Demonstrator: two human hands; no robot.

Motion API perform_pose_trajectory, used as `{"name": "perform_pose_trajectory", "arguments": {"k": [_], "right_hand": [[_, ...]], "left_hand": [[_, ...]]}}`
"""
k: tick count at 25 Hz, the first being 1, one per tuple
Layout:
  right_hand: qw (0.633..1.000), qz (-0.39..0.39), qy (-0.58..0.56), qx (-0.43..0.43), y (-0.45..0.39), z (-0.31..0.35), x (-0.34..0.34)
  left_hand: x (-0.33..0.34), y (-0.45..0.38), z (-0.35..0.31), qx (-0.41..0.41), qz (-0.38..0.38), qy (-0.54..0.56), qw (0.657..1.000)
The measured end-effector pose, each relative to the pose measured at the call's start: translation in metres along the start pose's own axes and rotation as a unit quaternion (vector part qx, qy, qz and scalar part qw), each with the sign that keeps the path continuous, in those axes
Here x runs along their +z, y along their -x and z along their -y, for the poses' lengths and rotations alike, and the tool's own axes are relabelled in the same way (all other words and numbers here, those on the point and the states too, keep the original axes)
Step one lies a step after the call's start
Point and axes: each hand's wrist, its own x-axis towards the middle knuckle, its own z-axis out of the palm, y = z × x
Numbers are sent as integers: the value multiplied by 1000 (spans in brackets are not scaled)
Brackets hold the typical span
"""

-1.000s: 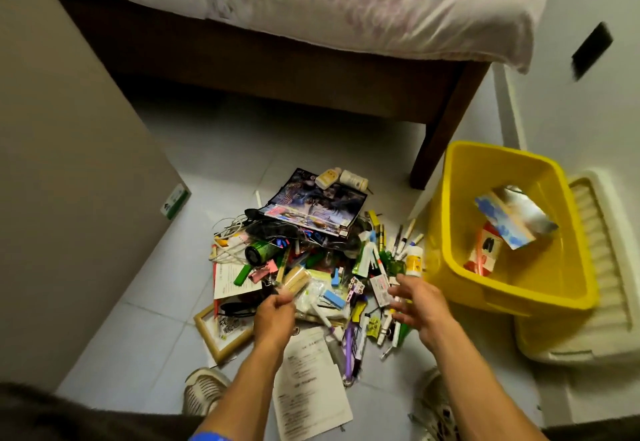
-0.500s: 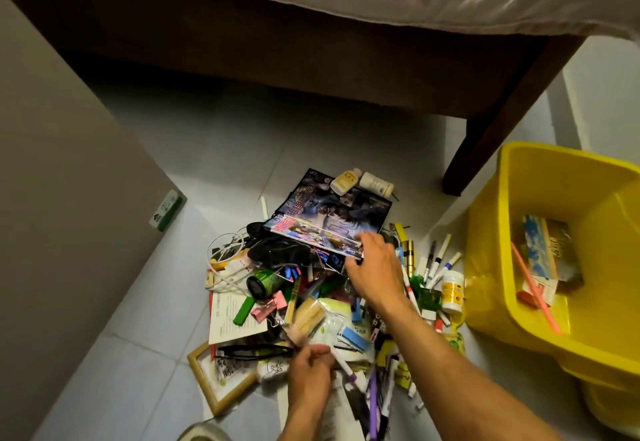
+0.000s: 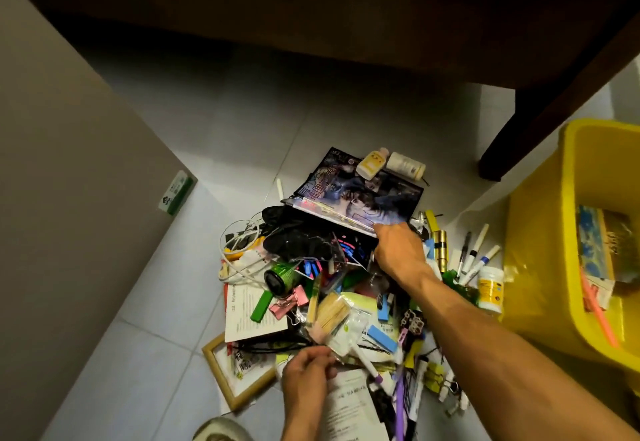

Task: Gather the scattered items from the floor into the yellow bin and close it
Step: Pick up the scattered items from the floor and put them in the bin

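A pile of scattered items point(image 3: 332, 288) lies on the tiled floor: pens, clips, papers, cables and a green can point(image 3: 282, 276). On its far side rests a dark glossy magazine point(image 3: 367, 191). My right hand point(image 3: 398, 252) grips that magazine's near edge. At the pile's near edge, my left hand point(image 3: 308, 369) pinches the end of a clear packet of wooden sticks point(image 3: 334, 310). The yellow bin point(image 3: 540, 232) stands open at the right and holds a box point(image 3: 595, 243) and a pink stick.
A dark bed frame with its leg point(image 3: 512, 135) spans the back. To the left rises a beige cabinet point(image 3: 69, 163). Two small bottles point(image 3: 372, 163) lie on the magazine's far corner. A wooden picture frame point(image 3: 221, 375), a printed sheet point(image 3: 353, 413) and my shoe point(image 3: 221, 432) are nearest me.
My right hand reached forward from the pens to the magazine and took hold of its edge. My left hand drew back to the pile's near edge. The view leaned in closer.
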Motion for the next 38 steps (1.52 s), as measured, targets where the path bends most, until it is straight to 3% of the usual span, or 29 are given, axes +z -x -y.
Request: {"name": "perform_pose_trajectory", "arguments": {"k": [6, 10, 13, 15, 18, 21, 22, 23, 24, 26, 27, 30, 35, 38], "right_hand": [[996, -20, -88, -4, 53, -4, -36], [971, -147, -186, 14, 120, 11, -70], [951, -220, -215, 10, 172, 33, -85], [954, -244, -171, -31, 202, 53, -88], [946, -272, -119, -127, 237, 65, -97], [960, -133, -164, -183, 242, 53, -117], [955, -22, -222, -195, 238, 44, -129], [925, 80, -310, -203, 233, 34, -142], [885, 123, -408, -189, 226, 23, -153], [845, 74, -522, -93, 208, -5, -159], [850, 50, -523, -38, 200, -17, -153], [852, 102, -509, 60, 200, -30, -96], [933, 44, -336, 119, 202, -42, -14], [896, 23, -377, 235, 197, -60, 1]], "left_hand": [[11, 28, -9, 76, 62, 27, 995], [29, 71, -55, 189, 81, 73, 976], [36, 105, -98, 167, 196, 138, 956], [40, 121, -117, 106, 162, 135, 972], [25, 137, -131, 93, 24, 88, 992], [8, 135, -124, 120, -16, 96, 988], [3, 132, -119, 130, -10, 101, 986], [0, 131, -117, 142, 5, 103, 984], [-2, 131, -118, 155, 25, 98, 983], [0, 134, -125, 175, 78, 93, 977], [4, 135, -128, 176, 108, 89, 975], [14, 135, -120, 208, 142, -26, 967], [10, 103, -73, 184, 99, -137, 968], [1, 79, -46, 183, 46, -164, 968]]}}
